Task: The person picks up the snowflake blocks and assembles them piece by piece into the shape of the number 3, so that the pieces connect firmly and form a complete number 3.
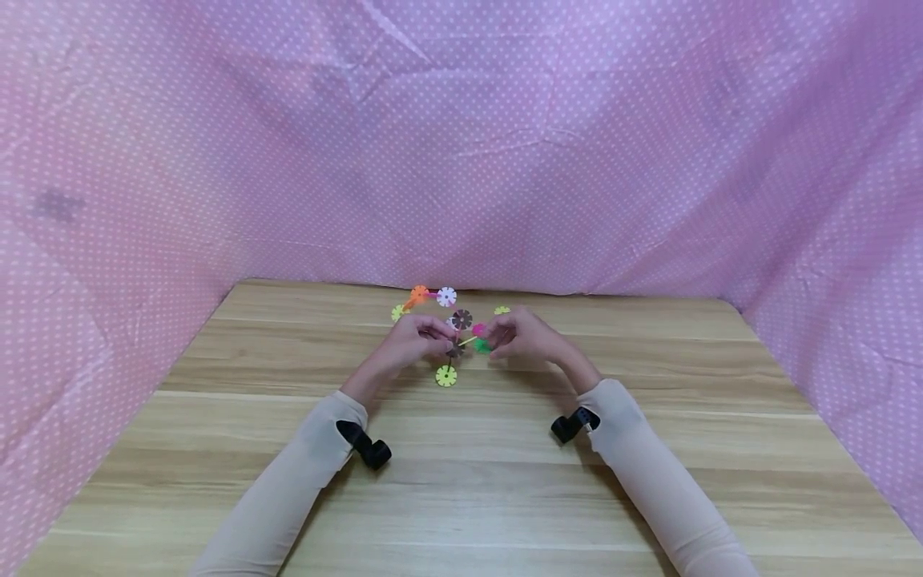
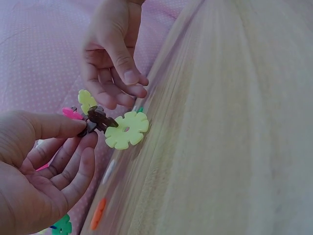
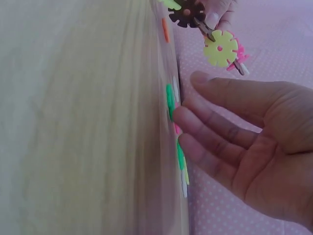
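My left hand (image 1: 414, 343) pinches a brown notched plastic disc (image 3: 178, 16), part of a small linked cluster held up over the table. A yellow notched disc (image 2: 117, 138) hangs from this cluster on the near side. Another yellow disc (image 3: 228, 48) and a pink disc (image 2: 72, 113) are joined in it too. To the right of the cluster is my right hand (image 1: 530, 335), its fingers loosely bent and spread. Nothing shows between its thumb and fingers in the right wrist view, and the fingertips are apart from the cluster.
Toward the table's back edge lie more notched discs: an orange one (image 1: 420, 293), a white one (image 1: 446, 296) and a green one (image 1: 482, 347) among several. The wooden table (image 1: 461, 497) ends at a pink dotted curtain (image 1: 461, 160).
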Available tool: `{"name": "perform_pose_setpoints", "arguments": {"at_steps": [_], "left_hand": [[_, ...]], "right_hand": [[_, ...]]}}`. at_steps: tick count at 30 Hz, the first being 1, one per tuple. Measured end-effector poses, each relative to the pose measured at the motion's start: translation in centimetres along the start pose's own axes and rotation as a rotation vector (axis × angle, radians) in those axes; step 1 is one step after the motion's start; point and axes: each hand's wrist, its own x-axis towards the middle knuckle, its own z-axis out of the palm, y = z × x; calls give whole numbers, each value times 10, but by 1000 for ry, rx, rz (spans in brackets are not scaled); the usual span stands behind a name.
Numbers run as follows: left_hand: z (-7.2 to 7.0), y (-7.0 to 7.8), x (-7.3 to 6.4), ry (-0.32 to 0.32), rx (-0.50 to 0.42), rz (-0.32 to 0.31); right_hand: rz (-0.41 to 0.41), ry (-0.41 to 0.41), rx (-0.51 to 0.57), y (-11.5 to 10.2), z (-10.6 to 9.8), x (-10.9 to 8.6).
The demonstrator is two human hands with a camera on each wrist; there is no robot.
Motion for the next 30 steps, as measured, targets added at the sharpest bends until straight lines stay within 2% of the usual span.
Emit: {"name": "perform_pose_setpoints", "arguments": {"at_steps": [9,14,21,26,30], "left_hand": [[0,-2,1,-15,-9,-36],[-1,-2,1,-12,-3,-38],[-2,0,-1,-13,-12,-41],[-2,0,-2,-14,-21,-42],[-2,0,-2,-14,-8,-46]], "right_hand": [[67,-26,-51,9,-5,3],[61,-68,-91,12,-7,9],[9,-129,-148,15,-7,17],[-5,-136,-173,17,-6,21],[15,-123,-170,15,-5,20]]}}
